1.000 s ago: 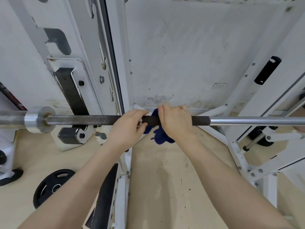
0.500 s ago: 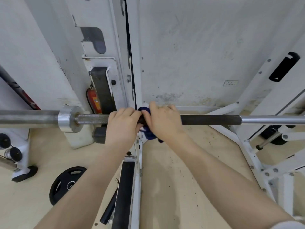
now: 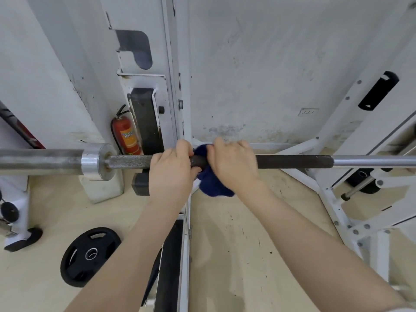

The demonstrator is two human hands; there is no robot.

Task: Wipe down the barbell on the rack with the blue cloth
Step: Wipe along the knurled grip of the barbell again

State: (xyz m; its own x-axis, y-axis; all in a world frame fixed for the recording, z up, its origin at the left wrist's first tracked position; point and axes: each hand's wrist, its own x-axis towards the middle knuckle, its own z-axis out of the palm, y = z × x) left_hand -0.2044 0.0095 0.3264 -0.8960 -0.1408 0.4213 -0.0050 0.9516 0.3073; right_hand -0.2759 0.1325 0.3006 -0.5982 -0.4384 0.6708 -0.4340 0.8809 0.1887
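Note:
The barbell (image 3: pixel 292 161) lies level across the view on the white rack, with a dark knurled shaft and a silver collar (image 3: pixel 94 162) at the left. My left hand (image 3: pixel 172 171) grips the shaft bare, just right of the rack upright. Right beside it, my right hand (image 3: pixel 234 164) is wrapped over the shaft with the blue cloth (image 3: pixel 212 184) bunched under it. Part of the cloth hangs below the bar and a bit peeks out above, between the two hands.
The white rack upright (image 3: pixel 177 91) stands behind my left hand, with white frame struts (image 3: pixel 333 199) at the right. A red fire extinguisher (image 3: pixel 126 136) stands by the wall. A black weight plate (image 3: pixel 90 255) lies on the wooden floor at the lower left.
Both hands and the cloth have slid left along the shaft toward the collar and the rack upright, and my view has swung left, bringing the fire extinguisher into sight.

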